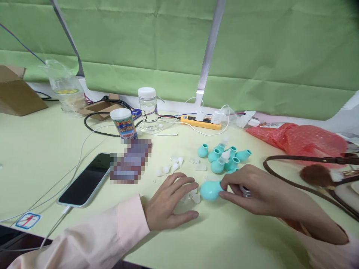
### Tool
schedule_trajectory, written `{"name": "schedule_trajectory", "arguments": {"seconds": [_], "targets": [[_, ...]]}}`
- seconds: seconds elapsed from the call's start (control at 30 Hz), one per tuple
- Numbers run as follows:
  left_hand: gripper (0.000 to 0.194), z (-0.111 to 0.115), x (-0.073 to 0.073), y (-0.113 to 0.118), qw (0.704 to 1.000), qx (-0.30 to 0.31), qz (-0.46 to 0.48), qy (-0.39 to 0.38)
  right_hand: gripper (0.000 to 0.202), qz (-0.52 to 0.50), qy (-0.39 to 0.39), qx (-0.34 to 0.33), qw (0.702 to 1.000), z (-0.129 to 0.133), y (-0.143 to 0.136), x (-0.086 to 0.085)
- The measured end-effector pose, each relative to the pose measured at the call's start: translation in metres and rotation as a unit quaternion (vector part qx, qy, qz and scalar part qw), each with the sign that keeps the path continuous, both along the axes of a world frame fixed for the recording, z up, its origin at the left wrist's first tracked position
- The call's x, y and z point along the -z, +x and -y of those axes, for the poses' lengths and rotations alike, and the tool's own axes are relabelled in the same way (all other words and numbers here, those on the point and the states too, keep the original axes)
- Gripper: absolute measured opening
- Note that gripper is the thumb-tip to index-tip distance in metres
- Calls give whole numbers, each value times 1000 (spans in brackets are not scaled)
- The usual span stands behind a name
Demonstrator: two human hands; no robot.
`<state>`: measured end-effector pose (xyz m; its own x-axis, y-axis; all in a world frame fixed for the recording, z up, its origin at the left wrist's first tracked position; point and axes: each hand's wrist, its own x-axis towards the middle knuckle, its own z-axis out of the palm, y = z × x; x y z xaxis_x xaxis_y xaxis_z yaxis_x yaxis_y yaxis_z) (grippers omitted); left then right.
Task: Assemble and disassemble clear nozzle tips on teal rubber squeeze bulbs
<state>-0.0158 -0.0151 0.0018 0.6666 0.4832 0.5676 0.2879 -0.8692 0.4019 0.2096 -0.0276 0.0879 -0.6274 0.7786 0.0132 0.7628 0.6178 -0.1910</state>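
Observation:
My right hand (238,190) pinches the narrow end of a turquoise bulb (211,190), which lies on its side with its round end toward my left hand. My left hand (171,201) rests with fingers spread, just left of the bulb and holding nothing. Small clear and white pieces (195,198) lie between that hand and the bulb, partly hidden by the fingers. Behind the hands stand several turquoise bulbs (217,165) with open necks, one topped by a translucent piece (225,155). White teardrop-shaped pieces (175,166) are scattered to their left.
A phone (85,181) on a cable lies at the left. Farther back are a printed cup (123,125), a lidded bottle (148,110) and a yellow power strip (202,122). A red plastic bag (303,142) and a brown strap (286,157) occupy the right side.

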Motion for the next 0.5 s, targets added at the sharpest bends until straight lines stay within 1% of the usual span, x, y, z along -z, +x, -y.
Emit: {"name": "schedule_trajectory", "arguments": {"seconds": [0.07,0.1,0.13,0.2,0.27,0.33,0.37,0.43,0.5], "targets": [[59,0,-1,0,999,5,23,-36,17,-115,10,8,993,4,-13,4],[60,0,-1,0,998,2,37,-58,17,-168,9,19,986,5,-20,8],[60,0,-2,0,996,-3,52,-79,18,-210,-3,29,977,5,-26,13],[54,1,-4,1,990,-16,77,-114,18,-271,-50,51,960,5,-36,23],[45,2,-4,1,985,-24,99,-136,16,-312,-110,72,941,4,-41,29],[38,2,-3,1,979,-39,125,-157,10,-340,-163,91,922,3,-41,31],[35,2,-2,0,974,-50,143,-171,12,-347,-187,97,914,3,-40,31],[33,-1,-1,-3,958,-72,177,-212,23,-350,-228,103,903,4,-36,28],[34,-4,0,-6,941,-80,197,-264,26,-338,-247,103,902,6,-33,25]]}}
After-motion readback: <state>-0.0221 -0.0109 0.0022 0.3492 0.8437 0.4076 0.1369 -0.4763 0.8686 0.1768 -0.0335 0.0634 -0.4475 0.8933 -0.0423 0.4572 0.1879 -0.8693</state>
